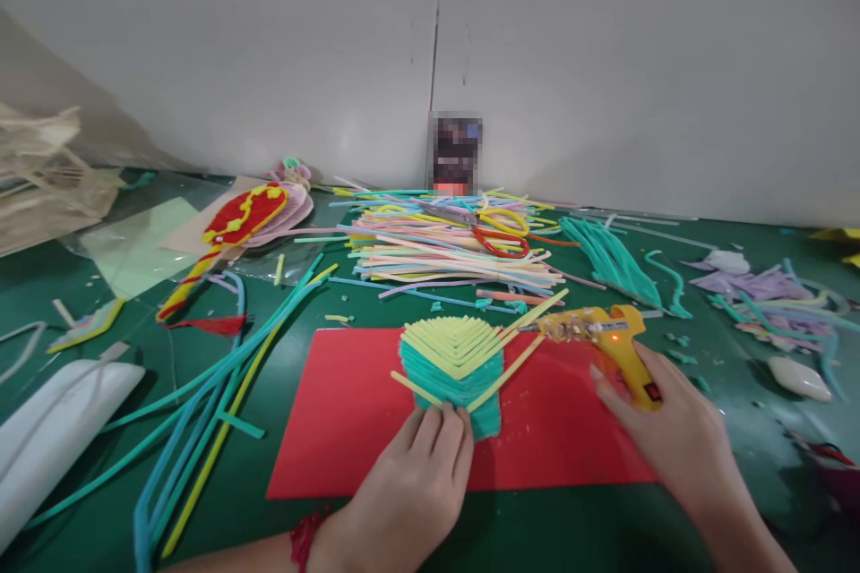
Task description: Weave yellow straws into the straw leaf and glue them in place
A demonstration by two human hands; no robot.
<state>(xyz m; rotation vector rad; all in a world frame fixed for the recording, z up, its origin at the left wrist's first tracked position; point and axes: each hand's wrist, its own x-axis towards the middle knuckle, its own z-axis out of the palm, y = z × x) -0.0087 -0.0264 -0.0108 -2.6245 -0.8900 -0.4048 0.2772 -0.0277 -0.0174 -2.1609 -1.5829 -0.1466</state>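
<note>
Right hand [685, 430] had a yellow plastic glue gun [624, 349] gripped by the handle. Left hand [423, 474] pressed a thin pale-yellow strip [503, 375] onto a teal-and-yellow leaf-shaped piece [457, 354] lying on a red rectangular sheet [557, 430]; couldn't tell if it pinched. Pretty cluttered: red-and-yellow-handled metal scissors [474, 219] sat on a pastel strip pile [436, 269] just behind, and long blue-green strips [200, 407] crowded the left.

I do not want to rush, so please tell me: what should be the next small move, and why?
Perhaps use the left hand to slide the lowest yellow strip up towards the yellow rows: this hand covers the strip's middle, teal backing shows in the gap between, and the right hand holds the glue gun.
</note>
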